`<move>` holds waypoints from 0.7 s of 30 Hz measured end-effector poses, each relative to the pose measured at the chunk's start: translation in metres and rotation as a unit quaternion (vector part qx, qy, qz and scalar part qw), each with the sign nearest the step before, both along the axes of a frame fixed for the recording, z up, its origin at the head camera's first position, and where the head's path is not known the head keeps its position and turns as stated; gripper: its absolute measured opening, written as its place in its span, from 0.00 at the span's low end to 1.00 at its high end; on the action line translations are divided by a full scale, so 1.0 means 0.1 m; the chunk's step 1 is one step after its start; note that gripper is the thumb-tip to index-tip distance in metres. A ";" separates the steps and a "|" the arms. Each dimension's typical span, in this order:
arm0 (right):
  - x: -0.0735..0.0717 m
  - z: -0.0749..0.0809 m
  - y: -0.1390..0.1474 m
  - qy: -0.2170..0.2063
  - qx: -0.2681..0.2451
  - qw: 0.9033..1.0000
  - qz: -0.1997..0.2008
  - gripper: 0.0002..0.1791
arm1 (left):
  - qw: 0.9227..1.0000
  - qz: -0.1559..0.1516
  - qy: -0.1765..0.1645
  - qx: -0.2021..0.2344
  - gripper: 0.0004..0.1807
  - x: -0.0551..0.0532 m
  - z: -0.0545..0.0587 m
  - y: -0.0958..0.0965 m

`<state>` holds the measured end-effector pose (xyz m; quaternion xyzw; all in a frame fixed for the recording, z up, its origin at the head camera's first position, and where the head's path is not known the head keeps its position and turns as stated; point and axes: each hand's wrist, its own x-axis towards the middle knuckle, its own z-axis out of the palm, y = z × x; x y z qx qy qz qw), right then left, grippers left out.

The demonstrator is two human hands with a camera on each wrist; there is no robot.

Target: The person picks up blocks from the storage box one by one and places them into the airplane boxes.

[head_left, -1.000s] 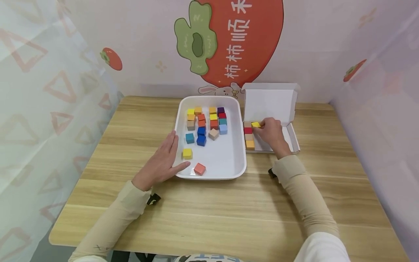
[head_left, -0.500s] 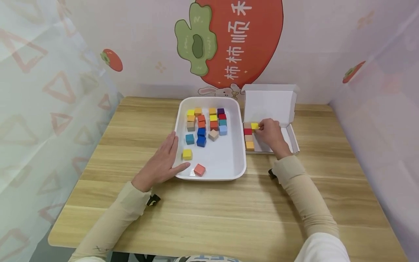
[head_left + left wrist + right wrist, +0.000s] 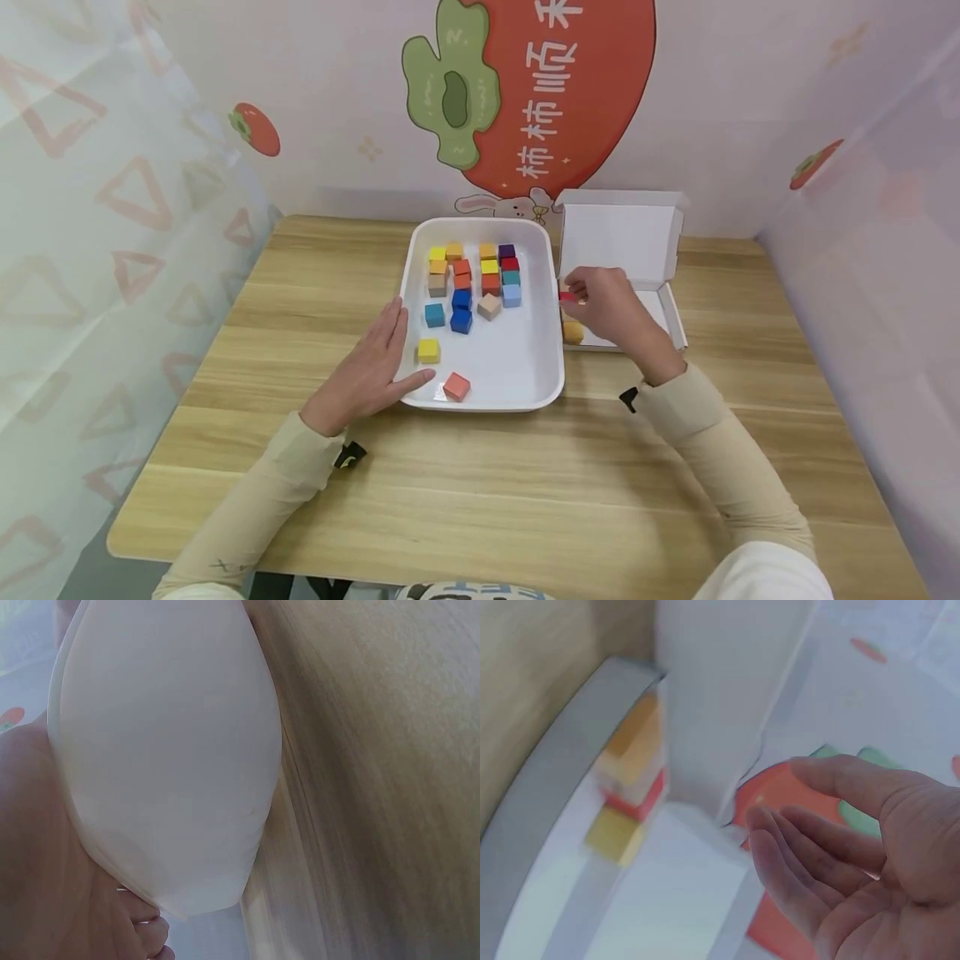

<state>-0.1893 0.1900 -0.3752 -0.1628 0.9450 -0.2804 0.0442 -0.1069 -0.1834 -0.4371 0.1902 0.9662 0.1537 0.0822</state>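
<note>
My left hand (image 3: 363, 367) lies with straight fingers along the left rim of a white tray (image 3: 517, 367); in the left wrist view the palm rests against the tray's side (image 3: 165, 750). Wooden cubes of many colours fill the tray's far half, and a yellow cube (image 3: 428, 350) and a coral cube (image 3: 456, 387) sit nearer. My right hand (image 3: 611, 308) hovers over the left side of a white cardboard box (image 3: 667, 312), fingers loosely bent and holding nothing. Beneath it stand a red cube (image 3: 566, 297), an orange cube (image 3: 572, 332) and a yellow cube (image 3: 615, 834), which the hand hides from the head view.
The box's lid (image 3: 621, 237) stands raised at the back, near the printed wall cloth (image 3: 330, 158). Tray and box sit side by side on a wooden table (image 3: 480, 492), close to its far edge.
My right hand has let go of the yellow cube in the box, lifted and shifted left over the other cubes there. The left hand stays at the tray's rim.
</note>
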 end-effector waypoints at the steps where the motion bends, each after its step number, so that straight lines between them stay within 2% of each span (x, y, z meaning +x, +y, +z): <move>1: 0.03 0.03 -0.05 -0.001 0.005 1.000 0.016 0.17 | 1.000 0.000 0.000 0.001 0.61 0.00 0.00 0.00; 5: 0.15 0.03 -0.26 -0.020 0.028 0.995 0.089 0.18 | 1.000 0.003 0.001 0.001 0.61 -0.01 -0.02 0.00; 11: 0.27 -0.18 -0.58 -0.080 0.055 0.976 0.195 0.23 | 1.000 0.004 -0.002 -0.004 0.61 -0.03 -0.01 0.00; 17: 0.36 -0.39 -0.88 -0.109 0.070 0.957 0.260 0.23 | 1.000 0.002 -0.005 0.001 0.62 -0.02 0.00 0.00; 21: 0.38 -0.46 -1.02 -0.112 0.056 0.950 0.286 0.23 | 1.000 -0.001 -0.004 0.001 0.61 -0.01 0.01 0.00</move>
